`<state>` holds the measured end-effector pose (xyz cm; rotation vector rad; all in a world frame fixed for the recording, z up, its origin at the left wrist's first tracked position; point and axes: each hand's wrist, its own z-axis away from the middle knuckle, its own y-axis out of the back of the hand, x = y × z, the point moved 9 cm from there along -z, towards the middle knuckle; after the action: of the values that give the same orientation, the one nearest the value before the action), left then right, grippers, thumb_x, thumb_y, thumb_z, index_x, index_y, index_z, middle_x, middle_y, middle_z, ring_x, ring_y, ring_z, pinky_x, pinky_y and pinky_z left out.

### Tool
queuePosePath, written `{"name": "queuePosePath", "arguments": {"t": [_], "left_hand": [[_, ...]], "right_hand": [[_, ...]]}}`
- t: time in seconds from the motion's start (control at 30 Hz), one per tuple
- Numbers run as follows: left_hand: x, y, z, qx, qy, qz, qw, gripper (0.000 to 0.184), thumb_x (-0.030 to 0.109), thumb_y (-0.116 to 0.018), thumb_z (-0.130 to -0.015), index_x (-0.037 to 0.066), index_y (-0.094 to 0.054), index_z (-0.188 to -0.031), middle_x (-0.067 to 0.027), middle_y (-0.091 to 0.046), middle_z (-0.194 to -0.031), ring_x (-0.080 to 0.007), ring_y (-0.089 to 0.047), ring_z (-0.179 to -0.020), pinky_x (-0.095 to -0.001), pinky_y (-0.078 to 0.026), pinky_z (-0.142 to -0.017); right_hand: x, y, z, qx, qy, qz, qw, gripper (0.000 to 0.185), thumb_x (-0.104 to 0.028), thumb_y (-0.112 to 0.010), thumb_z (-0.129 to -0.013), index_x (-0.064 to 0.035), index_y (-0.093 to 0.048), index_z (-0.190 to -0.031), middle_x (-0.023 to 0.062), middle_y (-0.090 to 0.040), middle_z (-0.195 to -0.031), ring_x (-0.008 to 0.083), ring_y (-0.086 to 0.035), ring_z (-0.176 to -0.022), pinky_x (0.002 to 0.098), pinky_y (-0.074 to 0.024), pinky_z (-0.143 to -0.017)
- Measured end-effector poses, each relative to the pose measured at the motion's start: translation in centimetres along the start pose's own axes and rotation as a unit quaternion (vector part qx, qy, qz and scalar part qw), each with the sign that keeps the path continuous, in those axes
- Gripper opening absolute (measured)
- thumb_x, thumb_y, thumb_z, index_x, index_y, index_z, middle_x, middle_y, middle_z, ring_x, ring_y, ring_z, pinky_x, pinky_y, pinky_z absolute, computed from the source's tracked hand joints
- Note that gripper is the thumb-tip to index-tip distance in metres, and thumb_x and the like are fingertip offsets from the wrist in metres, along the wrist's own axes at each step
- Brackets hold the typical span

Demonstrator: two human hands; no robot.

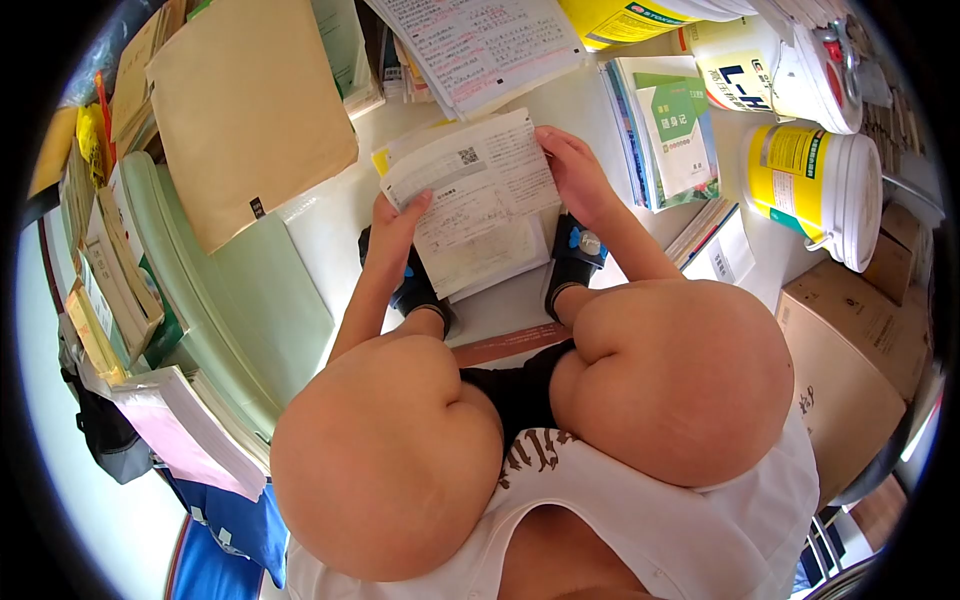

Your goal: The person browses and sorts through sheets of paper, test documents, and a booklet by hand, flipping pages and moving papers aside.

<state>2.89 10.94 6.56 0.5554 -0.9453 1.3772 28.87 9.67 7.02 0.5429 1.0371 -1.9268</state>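
A printed paper sheet (485, 175) with a square code and handwriting is held up between both hands, above my feet. My left hand (398, 222) pinches its lower left edge, thumb on top. At the upper right edge, my right hand (575, 165) grips it with fingers partly hidden behind. Below the sheet lies another paper (490, 262) on the floor between my dark slippers (572, 255). Just beyond the sheet is a pile of written papers (480, 50) with red marks. Whether the held paper is one sheet or several I cannot tell.
On the left, a large brown envelope (250, 110) leans over a pale green board (270, 300) and stacked books. To the right stand a green-covered book stack (680, 140), thin booklets (725, 245), yellow-and-white buckets (800, 180) and cardboard boxes (850, 340). A pink-covered stack (185, 430) sits at lower left.
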Motion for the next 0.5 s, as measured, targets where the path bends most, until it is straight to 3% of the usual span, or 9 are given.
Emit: {"name": "queuePosePath", "arguments": {"t": [0.27, 0.37, 0.47, 0.5], "left_hand": [[0.0, 0.1, 0.0, -0.012, -0.006, 0.013, 1.0, 0.039, 0.011, -0.065, -0.098, -0.001, -0.057, -0.135, -0.0107, -0.068, -0.127, -0.0199, -0.063, -0.117, -0.0353, -0.048, -0.103], [-0.2, 0.2, 0.0, -0.01, -0.002, 0.02, 1.0, 0.04, 0.011, -0.066, -0.098, -0.002, -0.057, -0.135, -0.011, -0.068, -0.128, -0.02, -0.063, -0.118, -0.0353, -0.048, -0.103], [-0.3, 0.3, 0.0, -0.005, -0.001, 0.041, 0.999, 0.039, 0.011, -0.067, -0.098, -0.001, -0.058, -0.134, -0.0111, -0.068, -0.128, -0.0204, -0.062, -0.118, -0.0355, -0.048, -0.103], [-0.5, 0.4, 0.0, -0.004, -0.001, 0.042, 0.999, 0.039, 0.011, -0.067, -0.098, -0.001, -0.058, -0.134, -0.0111, -0.068, -0.128, -0.0204, -0.062, -0.118, -0.0355, -0.048, -0.103]], "right_hand": [[0.4, -0.9, 0.1, -0.062, -0.043, -0.073, 0.994, 0.028, -0.023, -0.058, -0.106, -0.0034, -0.068, -0.123, 0.0002, -0.071, -0.107, 0.0106, -0.064, -0.097, 0.0263, -0.0509, -0.089], [0.8, -0.7, 0.3, -0.067, -0.044, -0.054, 0.995, 0.026, -0.015, -0.062, -0.102, -0.0058, -0.066, -0.126, 0.0019, -0.069, -0.115, 0.0112, -0.064, -0.097, 0.0266, -0.0514, -0.089], [-0.4, -0.9, 0.8, -0.051, 0.032, 0.018, 0.998, 0.031, -0.008, -0.064, -0.099, -0.0089, -0.065, -0.129, 0.0026, -0.065, -0.125, 0.0112, -0.065, -0.096, 0.0284, -0.0526, -0.089], [-1.6, -0.7, 0.8, -0.025, 0.097, 0.142, 0.985, 0.031, -0.007, -0.066, -0.097, -0.0106, -0.067, -0.127, 0.0054, -0.062, -0.128, 0.0156, -0.064, -0.103, 0.0328, -0.0517, -0.094]]}}
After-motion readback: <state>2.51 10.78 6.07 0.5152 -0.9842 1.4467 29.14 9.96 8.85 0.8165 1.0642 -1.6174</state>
